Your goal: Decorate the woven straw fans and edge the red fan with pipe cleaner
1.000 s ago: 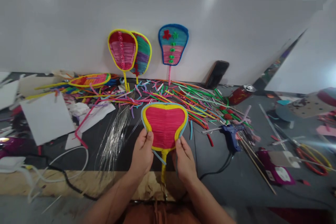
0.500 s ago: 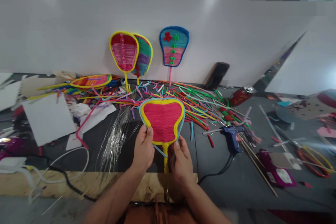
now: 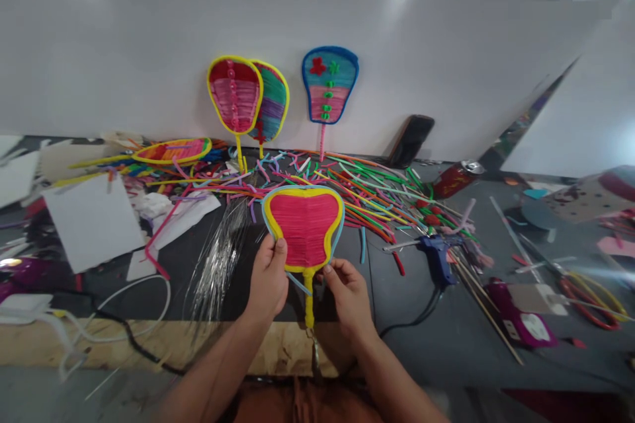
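A hand fan [image 3: 301, 230] made of pipe cleaners is held upright in front of me. It has a pink face, a yellow border and a yellow handle [image 3: 309, 301]. My left hand [image 3: 268, 277] grips its lower left edge, thumb on the front. Around the outside of the border runs a light blue pipe cleaner [image 3: 339, 238], one loose end sticking out below on the left. At the fan's lower right edge, my right hand [image 3: 348, 291] pinches this blue strand between thumb and fingertips. A small metal clasp and a tassel-like piece [image 3: 315, 353] show below the handle.
Finished fans lean on the white board [image 3: 163, 33], including a blue-rimmed one [image 3: 330, 86]. Loose pipe cleaners [image 3: 381, 192] heap behind the held fan. Silvery wires [image 3: 218, 271] lie left; a blue glue gun [image 3: 439, 258], can [image 3: 457, 178], phone [image 3: 411, 140] and scissors [image 3: 592, 301] lie right.
The fan has shifted slightly left. The blue pipe cleaner now sits closer to the border on the right side, and my right hand has turned, its fingers pinched at the lower edge.
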Demonstrator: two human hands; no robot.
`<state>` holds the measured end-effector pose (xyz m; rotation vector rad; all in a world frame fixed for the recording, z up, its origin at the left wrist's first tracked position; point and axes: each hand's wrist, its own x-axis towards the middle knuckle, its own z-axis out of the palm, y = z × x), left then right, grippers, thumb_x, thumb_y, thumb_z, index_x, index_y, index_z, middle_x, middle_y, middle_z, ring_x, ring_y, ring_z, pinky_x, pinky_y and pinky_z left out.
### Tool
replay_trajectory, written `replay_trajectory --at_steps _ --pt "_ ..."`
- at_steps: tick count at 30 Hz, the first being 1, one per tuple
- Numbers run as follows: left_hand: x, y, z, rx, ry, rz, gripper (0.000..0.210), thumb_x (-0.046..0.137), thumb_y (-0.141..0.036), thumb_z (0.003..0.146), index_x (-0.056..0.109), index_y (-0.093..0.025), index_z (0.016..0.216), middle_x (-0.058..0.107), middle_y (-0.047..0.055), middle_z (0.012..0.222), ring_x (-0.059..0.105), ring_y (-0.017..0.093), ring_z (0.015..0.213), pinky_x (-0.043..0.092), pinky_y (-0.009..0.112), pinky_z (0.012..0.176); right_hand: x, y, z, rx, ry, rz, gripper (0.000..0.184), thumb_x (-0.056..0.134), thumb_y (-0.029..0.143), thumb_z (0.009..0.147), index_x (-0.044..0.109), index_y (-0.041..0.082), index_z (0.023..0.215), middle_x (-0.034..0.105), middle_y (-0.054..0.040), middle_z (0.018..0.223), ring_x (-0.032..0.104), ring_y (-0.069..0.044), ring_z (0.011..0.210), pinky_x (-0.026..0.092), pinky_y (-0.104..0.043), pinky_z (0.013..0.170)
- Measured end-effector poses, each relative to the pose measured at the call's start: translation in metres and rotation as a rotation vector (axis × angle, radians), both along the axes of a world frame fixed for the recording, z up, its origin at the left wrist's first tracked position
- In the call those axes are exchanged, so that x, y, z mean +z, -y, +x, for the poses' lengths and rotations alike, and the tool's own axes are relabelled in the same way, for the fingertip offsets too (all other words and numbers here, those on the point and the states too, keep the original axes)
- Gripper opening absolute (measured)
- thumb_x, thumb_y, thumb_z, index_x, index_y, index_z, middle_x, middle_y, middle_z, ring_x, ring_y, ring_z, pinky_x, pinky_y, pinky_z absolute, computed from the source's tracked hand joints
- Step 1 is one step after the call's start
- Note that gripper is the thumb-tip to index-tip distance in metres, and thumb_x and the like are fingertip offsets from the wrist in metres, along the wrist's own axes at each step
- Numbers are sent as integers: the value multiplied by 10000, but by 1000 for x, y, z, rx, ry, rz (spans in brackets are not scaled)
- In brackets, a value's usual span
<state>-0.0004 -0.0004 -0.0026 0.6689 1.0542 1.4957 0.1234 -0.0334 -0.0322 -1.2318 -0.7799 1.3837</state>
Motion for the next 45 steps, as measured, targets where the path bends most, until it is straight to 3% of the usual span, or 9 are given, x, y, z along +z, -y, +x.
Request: replay_trajectory --at_steps 3,6,12,20,25,32,38,45 --pt "-5 3 -3 1 -30 -1 317 601 -371 819 583 -193 1082 664 45 1042 605 187 968 456 325 876 2 -2 8 54 107 -3 211 695 364 722 667 165 786 612 14 669 514 -100 590 433 -218 574" --pt "-7 5 -5 10 -40 0 335 598 -380 820 584 -201 1103 662 45 1061 608 184 963 451 331 888 6 -4 12 114 49 -98 238 744 371 663 655 159 722 549 50 537 471 -76 478 409 -202 481" --pt "-1 6 -6 -8 29 -1 316 606 -369 815 576 -212 1087 653 39 1085 607 178 966 457 334 885 10 -6 11 147 -212 -251 333 832 349 552 611 144 695 599 46 574 549 -67 488 476 -188 487" --pt "-5 13 -6 -65 77 -56 323 635 -390 785 591 -198 1040 676 36 1013 623 184 922 468 344 862 7 1 9 194 -238 -244 380 829 334 581 600 160 829 626 50 603 577 -65 488 508 -170 478" --pt "-12 17 -5 -65 101 -91 374 634 -411 780 579 -192 1078 677 46 1032 623 198 944 476 345 850 4 6 7 184 -267 -284 366 833 324 578 611 155 815 639 40 637 590 -65 501 516 -159 478" --pt "-4 13 -5 -64 150 -84 369 658 -387 764 585 -180 1060 683 59 1018 627 210 957 463 370 880 9 5 3 167 -437 -300 340 844 271 566 623 169 804 619 56 670 573 -42 508 509 -132 479" --pt "1 11 -3 -76 158 -106 361 658 -401 757 584 -185 1036 689 49 980 637 203 915 458 379 875 11 4 1 173 -429 -271 331 832 272 583 622 181 824 624 49 696 577 -53 511 508 -145 463" --pt "-11 11 -1 -3 -16 -79 308 621 -436 772 599 -217 987 676 15 915 624 181 861 465 326 834 6 4 -1 114 -363 -260 349 837 295 574 595 166 790 621 51 653 599 -62 542 533 -170 539"
